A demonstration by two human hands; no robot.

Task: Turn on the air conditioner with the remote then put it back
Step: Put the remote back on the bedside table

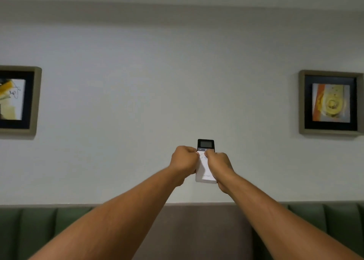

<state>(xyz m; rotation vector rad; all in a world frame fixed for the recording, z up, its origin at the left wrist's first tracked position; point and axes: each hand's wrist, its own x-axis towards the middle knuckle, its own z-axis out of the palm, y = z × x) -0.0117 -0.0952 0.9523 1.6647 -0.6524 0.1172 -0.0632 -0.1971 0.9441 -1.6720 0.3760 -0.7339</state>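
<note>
- Both bare forearms reach up from 5 and 7 o'clock toward the middle.
- Left hand (pixel 184 159) and right hand (pixel 218 166) have their fingers clamped on the upright white remote (pixel 204 170).
- Framed pictures (pixel 330 102) hang at 3 and 9 o'clock.

The slim white plastic remote with a dark top (pixel 205 161) looks smooth, its black display section faintly glossy. The pale wall (pixel 157 82) is matt and finely textured. The green and brown channelled upholstered panel (pixel 197 230) looks like soft matt cloth.
</note>
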